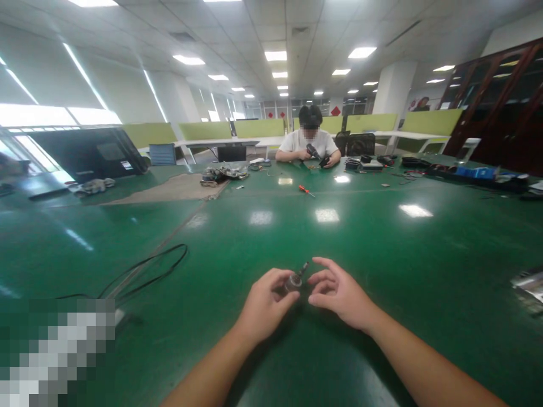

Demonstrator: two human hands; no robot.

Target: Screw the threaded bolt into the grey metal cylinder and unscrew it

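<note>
My left hand (270,302) pinches a small round metal part with a shaft (293,282) between thumb and fingers, just above the green table. The part is grey, and its thin dark shaft points up and to the right. My right hand (335,291) is beside it with curled, parted fingers. Its index finger reaches out near the shaft's tip, and I see nothing held in it. The exact kind of part is too small to make out.
The green table (424,254) is glossy. A black cable (169,271) loops on the left. Farther off lies a red screwdriver (304,190). Across the table a person (309,141) holds a dark power tool (314,151). A tray of parts (475,174) stands at the right.
</note>
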